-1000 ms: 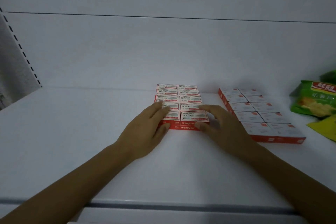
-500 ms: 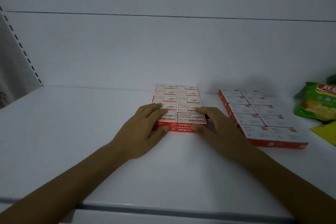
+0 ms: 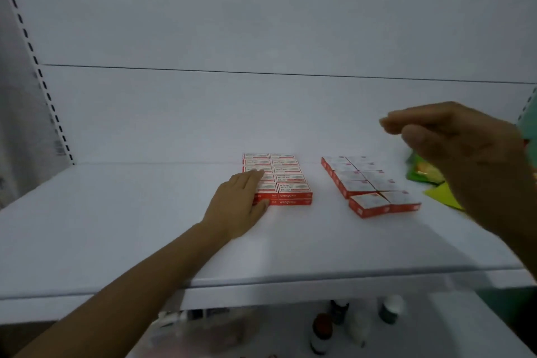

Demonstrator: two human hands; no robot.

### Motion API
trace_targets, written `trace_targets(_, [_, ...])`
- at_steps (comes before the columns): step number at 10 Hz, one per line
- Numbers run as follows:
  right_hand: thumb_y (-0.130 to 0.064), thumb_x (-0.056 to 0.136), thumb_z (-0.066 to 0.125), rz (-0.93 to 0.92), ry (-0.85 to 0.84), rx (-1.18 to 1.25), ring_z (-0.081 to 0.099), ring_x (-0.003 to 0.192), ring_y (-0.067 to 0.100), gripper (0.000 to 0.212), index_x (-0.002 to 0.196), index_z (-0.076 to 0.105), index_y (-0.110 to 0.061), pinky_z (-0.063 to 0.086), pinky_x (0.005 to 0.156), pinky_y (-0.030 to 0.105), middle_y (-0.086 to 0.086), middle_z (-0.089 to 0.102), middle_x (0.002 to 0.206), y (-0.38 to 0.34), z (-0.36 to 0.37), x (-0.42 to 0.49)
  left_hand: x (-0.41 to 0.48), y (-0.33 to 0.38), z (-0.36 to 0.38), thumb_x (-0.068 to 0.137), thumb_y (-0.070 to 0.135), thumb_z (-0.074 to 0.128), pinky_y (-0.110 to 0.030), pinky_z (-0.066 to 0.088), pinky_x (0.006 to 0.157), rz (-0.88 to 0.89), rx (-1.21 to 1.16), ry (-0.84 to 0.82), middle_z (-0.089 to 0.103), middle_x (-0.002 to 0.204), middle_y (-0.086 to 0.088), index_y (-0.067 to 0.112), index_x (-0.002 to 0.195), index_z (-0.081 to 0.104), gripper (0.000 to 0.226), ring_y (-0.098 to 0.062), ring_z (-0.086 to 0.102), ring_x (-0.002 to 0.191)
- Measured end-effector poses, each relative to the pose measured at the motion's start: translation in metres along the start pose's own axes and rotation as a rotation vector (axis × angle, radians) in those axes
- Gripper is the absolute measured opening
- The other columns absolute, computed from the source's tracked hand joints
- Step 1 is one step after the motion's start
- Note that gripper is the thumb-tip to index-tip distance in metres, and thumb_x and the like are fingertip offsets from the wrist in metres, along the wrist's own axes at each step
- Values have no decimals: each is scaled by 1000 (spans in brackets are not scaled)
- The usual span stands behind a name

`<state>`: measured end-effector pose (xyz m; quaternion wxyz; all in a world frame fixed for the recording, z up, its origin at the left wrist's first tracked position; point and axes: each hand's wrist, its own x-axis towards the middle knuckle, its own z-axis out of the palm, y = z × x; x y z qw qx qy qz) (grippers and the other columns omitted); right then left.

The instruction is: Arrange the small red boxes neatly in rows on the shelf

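Observation:
Two blocks of small red boxes sit on the white shelf point(image 3: 116, 227). The left block point(image 3: 286, 180) is two columns wide and two layers high, squarely aligned. My left hand point(image 3: 239, 203) lies flat against its left front corner, fingers spread over the top boxes. The right block point(image 3: 369, 183) is a single layer in two columns, and its front pair sits slightly askew. My right hand point(image 3: 465, 151) hovers in the air above and to the right of that block, fingers loosely extended, holding nothing.
A green snack bag point(image 3: 422, 173) and a yellow packet point(image 3: 444, 196) lie at the far right, partly behind my right hand. Below the shelf's front edge stand several small bottles point(image 3: 322, 331). A perforated upright point(image 3: 37, 67) runs up the left side.
My right hand has lifted off the left block and swung up to the right. The left hand stays on the block. The camera has pulled back, showing the lower shelf.

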<state>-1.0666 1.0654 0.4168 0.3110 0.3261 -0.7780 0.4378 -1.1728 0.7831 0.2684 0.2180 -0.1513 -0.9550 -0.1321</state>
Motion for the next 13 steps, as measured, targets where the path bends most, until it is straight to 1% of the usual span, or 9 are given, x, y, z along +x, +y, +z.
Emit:
trace_targets(1, [-38,86,60,88,13,-144,64,91,5,17,99,65,-28,50,79,15,-13,70,94,10,-10,-24,-5,8,-6,92,45,44,-38,29,109,11,-7,-23,34,149,-6,15,144,28,62,-23,33,134])
trace_targets(2, [-40,85,61,150,-94,-388,59,89,-3,22,98,67,-24,42,78,8,-14,68,98,36,9,-50,-10,23,-15,93,48,40,-37,26,112,78,-1,-17,31,151,-3,17,145,27,61,-21,29,137])
trace_targets(3, [-35,87,59,376,-268,-412,58,102,7,19,105,64,-30,43,87,22,-10,65,109,68,29,-76,-29,48,-20,93,47,44,-36,28,111,148,-19,-18,32,150,-2,19,144,28,61,-20,30,136])
trace_targets(4, [-35,88,58,481,-307,-445,54,112,12,28,114,61,-25,42,94,31,-6,59,121,84,35,-91,-44,70,-21,93,47,44,-36,29,111,231,-54,-56,34,149,0,19,143,30,60,-18,32,135])
trace_targets(5, [-39,89,56,477,-378,-505,48,117,13,30,116,58,-27,38,98,31,-7,54,128,89,38,-89,-45,85,-20,94,47,43,-34,26,112,256,-100,-137,31,151,1,21,144,29,58,-17,29,137])
trace_targets(7, [-40,89,55,462,-459,-586,43,121,13,37,124,53,-26,31,94,24,-5,50,133,114,44,-78,-23,129,-8,95,47,41,-32,24,110,218,-191,-292,30,151,2,23,146,25,59,-16,29,137])
trace_targets(10, [-40,90,52,378,-432,-489,55,109,17,39,121,58,-17,43,91,30,3,59,121,140,36,-76,21,158,28,97,42,37,-39,33,106,105,-337,-404,37,148,-6,20,145,25,54,-25,40,130])
trace_targets(12, [-38,87,56,420,-188,-752,50,108,20,34,115,58,-19,41,90,34,2,56,117,153,19,-76,22,161,37,96,48,35,-37,31,107,98,-243,-411,34,149,-3,20,146,23,59,-22,38,133])
trace_targets(13, [-39,88,55,505,-265,-736,48,114,20,39,122,54,-19,41,92,34,2,52,126,157,15,-77,21,162,35,96,47,36,-37,29,109,117,-239,-409,32,150,-4,20,146,22,59,-22,35,134])
